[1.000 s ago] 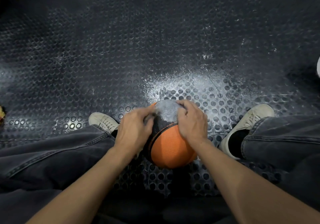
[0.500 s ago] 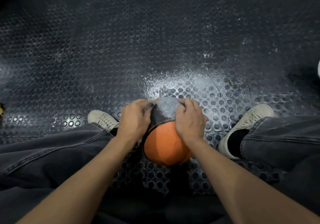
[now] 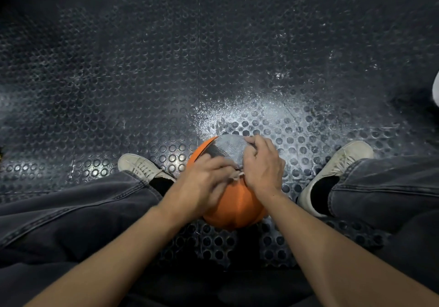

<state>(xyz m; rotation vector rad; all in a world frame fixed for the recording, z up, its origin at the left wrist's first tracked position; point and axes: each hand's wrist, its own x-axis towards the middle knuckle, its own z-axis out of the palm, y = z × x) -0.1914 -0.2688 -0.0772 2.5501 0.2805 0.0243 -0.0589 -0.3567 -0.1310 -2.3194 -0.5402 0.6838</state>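
Note:
An orange basketball (image 3: 237, 207) stands on the floor between my feet. Its top bears a dark panel dusted grey-white (image 3: 228, 146). My right hand (image 3: 262, 166) grips the ball's upper right, fingers curled over the dusted panel. My left hand (image 3: 202, 183), blurred by motion, lies across the ball's near left side, its fingers stretched toward my right thumb. A small pale scrap (image 3: 238, 176) shows where the two hands meet; I cannot tell what it is or which hand holds it.
Black studded rubber flooring (image 3: 142, 81) spreads all round, with white powder (image 3: 249, 114) scattered just beyond the ball. My pale sneakers (image 3: 140, 165) (image 3: 337, 164) and dark jeans flank the ball. A white object (image 3: 436, 88) pokes in at the right edge.
My left hand slid from the ball's left flank across its near side to meet my right thumb. The ball turned, showing orange at its upper left. My right hand kept its grip.

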